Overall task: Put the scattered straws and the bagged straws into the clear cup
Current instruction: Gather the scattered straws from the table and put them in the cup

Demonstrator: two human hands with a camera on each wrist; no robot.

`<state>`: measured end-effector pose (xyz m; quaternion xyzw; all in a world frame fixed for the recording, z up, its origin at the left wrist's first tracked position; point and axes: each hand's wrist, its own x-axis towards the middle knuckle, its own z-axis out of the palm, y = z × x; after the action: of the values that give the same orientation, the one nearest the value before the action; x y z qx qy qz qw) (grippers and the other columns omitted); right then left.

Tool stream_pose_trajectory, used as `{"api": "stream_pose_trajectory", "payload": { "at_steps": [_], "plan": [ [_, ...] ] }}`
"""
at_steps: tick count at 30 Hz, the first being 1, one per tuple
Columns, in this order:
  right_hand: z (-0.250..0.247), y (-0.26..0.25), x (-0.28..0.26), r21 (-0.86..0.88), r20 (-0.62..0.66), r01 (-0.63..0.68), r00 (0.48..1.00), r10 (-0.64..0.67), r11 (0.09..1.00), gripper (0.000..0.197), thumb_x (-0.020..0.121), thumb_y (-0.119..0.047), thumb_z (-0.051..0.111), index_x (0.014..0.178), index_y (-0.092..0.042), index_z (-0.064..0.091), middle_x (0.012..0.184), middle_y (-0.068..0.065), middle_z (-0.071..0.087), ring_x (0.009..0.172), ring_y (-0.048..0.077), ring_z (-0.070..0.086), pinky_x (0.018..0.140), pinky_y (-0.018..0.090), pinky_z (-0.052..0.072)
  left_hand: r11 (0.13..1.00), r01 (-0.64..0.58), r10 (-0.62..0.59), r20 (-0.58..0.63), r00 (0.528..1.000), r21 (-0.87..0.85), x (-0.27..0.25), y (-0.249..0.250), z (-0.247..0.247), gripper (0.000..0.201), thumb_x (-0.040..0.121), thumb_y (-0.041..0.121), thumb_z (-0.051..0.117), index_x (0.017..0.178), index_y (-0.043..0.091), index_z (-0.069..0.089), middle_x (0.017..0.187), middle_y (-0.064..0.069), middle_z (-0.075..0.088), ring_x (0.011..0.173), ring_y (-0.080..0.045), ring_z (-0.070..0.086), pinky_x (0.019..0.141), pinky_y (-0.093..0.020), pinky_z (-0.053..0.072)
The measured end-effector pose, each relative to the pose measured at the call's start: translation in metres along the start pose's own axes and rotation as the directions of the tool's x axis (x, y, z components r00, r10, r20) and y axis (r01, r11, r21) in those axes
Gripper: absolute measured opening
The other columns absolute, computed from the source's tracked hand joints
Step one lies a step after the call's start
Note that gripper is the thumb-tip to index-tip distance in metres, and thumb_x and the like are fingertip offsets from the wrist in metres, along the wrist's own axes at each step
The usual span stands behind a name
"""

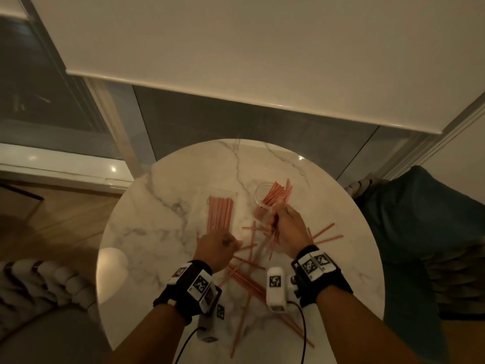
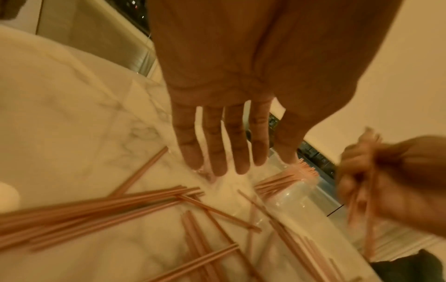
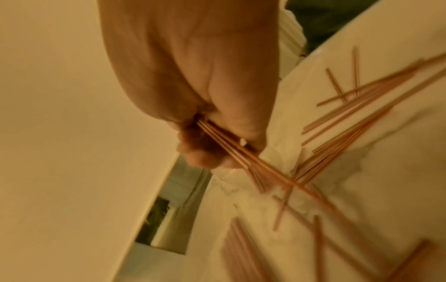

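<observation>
A clear cup (image 1: pixel 262 193) stands at the back right of the round marble table (image 1: pixel 157 232) with several pink straws (image 1: pixel 279 193) leaning in it. My right hand (image 1: pixel 284 222) grips a small bunch of straws (image 3: pixel 231 150) just in front of the cup. A clear bag of straws (image 1: pixel 220 214) lies flat to the cup's left. At the bag's near end my left hand (image 1: pixel 217 245) is palm down, its fingers (image 2: pixel 214 152) straight and reaching onto the plastic. Several loose straws (image 1: pixel 246 274) lie crossed between my wrists and out towards the right edge.
A white counter (image 1: pixel 262 74) overhangs behind the table. A dark cushioned seat (image 1: pixel 425 232) stands close on the right. A chunky knitted throw (image 1: pixel 39 285) lies at the lower left. Cables run from both wrist cameras over the table's near edge.
</observation>
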<state>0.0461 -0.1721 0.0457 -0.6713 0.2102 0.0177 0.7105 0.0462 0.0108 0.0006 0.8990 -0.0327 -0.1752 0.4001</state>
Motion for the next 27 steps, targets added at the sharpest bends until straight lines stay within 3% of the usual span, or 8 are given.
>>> {"api": "stream_pose_trajectory", "payload": {
  "at_steps": [3, 7, 9, 12, 15, 18, 25, 27],
  "plan": [
    [-0.003, -0.028, 0.015, 0.379, -0.037, -0.067, 0.996, 0.087, 0.923, 0.045, 0.102, -0.042, 0.048, 0.064, -0.018, 0.049, 0.048, -0.008, 0.042, 0.039, 0.006, 0.035, 0.039, 0.021, 0.032, 0.97, 0.075, -0.113, 0.156, 0.981, 0.229, -0.001, -0.014, 0.007, 0.034, 0.088, 0.044, 0.061, 0.111, 0.019, 0.059, 0.119, -0.002, 0.058, 0.102, -0.016, 0.053, 0.089, -0.032, 0.045],
    [-0.005, -0.04, 0.057, 0.4, -0.184, -0.011, 0.979, 0.092, 0.916, 0.055, 0.09, -0.053, 0.063, 0.054, -0.025, 0.033, 0.053, -0.006, 0.024, 0.045, 0.01, 0.022, 0.043, 0.026, 0.022, 0.881, 0.123, -0.224, 0.173, 0.959, 0.458, -0.016, -0.021, 0.022, 0.09, 0.074, 0.065, 0.065, 0.147, 0.029, 0.026, 0.155, -0.005, 0.02, 0.144, -0.03, 0.019, 0.112, -0.056, 0.023],
    [-0.001, -0.045, 0.072, 0.398, -0.264, 0.051, 0.963, 0.061, 0.916, 0.056, 0.09, -0.051, 0.064, 0.051, -0.024, 0.034, 0.051, -0.006, 0.024, 0.046, 0.011, 0.023, 0.046, 0.027, 0.025, 0.849, 0.127, -0.27, 0.214, 0.939, 0.512, -0.021, -0.023, 0.029, 0.113, 0.07, 0.069, 0.066, 0.154, 0.033, 0.0, 0.162, -0.006, -0.01, 0.148, -0.033, -0.011, 0.112, -0.066, 0.006],
    [0.007, -0.054, 0.086, 0.423, -0.333, 0.135, 0.943, 0.015, 0.896, 0.055, 0.095, -0.043, 0.061, 0.05, -0.023, 0.036, 0.045, -0.008, 0.029, 0.039, 0.009, 0.027, 0.043, 0.024, 0.029, 0.825, 0.153, -0.338, 0.259, 0.905, 0.543, -0.021, -0.029, 0.039, 0.109, 0.081, 0.059, 0.062, 0.15, 0.038, -0.019, 0.157, -0.007, -0.032, 0.143, -0.035, -0.029, 0.108, -0.075, 0.0],
    [0.014, -0.054, 0.097, 0.397, -0.385, 0.155, 0.923, 0.01, 0.905, 0.061, 0.095, -0.044, 0.06, 0.041, -0.025, 0.039, 0.041, -0.009, 0.034, 0.035, 0.008, 0.032, 0.044, 0.024, 0.034, 0.83, 0.199, -0.376, 0.258, 0.89, 0.52, -0.018, -0.029, 0.042, 0.1, 0.087, 0.05, 0.06, 0.15, 0.04, -0.017, 0.157, -0.006, -0.033, 0.142, -0.035, -0.031, 0.105, -0.078, 0.005],
    [0.022, -0.045, 0.106, 0.369, -0.4, 0.13, 0.916, 0.031, 0.92, 0.063, 0.093, -0.046, 0.061, 0.038, -0.023, 0.039, 0.04, -0.007, 0.035, 0.037, 0.011, 0.034, 0.051, 0.029, 0.036, 0.816, 0.215, -0.409, 0.273, 0.871, 0.537, -0.011, -0.029, 0.043, 0.115, 0.077, 0.05, 0.073, 0.151, 0.039, -0.015, 0.157, -0.009, -0.03, 0.141, -0.039, -0.032, 0.102, -0.08, 0.005],
    [0.014, -0.023, 0.106, 0.004, -0.257, 0.17, 0.952, -0.163, 0.985, 0.045, 0.094, -0.048, 0.057, 0.064, -0.015, 0.063, 0.071, 0.015, 0.068, 0.071, 0.026, 0.065, 0.079, 0.04, 0.056, 0.767, 0.204, -0.442, 0.271, 0.855, 0.608, -0.004, -0.026, 0.044, 0.133, 0.063, 0.052, 0.084, 0.15, 0.04, -0.015, 0.159, -0.008, -0.024, 0.142, -0.041, -0.028, 0.101, -0.081, 0.011],
    [0.006, -0.027, 0.102, -0.061, -0.265, 0.231, 0.934, -0.239, 0.971, 0.044, 0.094, -0.049, 0.055, 0.075, -0.013, 0.07, 0.083, 0.011, 0.075, 0.083, 0.023, 0.072, 0.085, 0.04, 0.056, 0.763, 0.208, -0.451, 0.274, 0.849, 0.612, -0.001, -0.025, 0.044, 0.137, 0.058, 0.052, 0.086, 0.149, 0.041, -0.016, 0.159, -0.008, -0.022, 0.142, -0.042, -0.027, 0.1, -0.082, 0.012]
  ]
}}
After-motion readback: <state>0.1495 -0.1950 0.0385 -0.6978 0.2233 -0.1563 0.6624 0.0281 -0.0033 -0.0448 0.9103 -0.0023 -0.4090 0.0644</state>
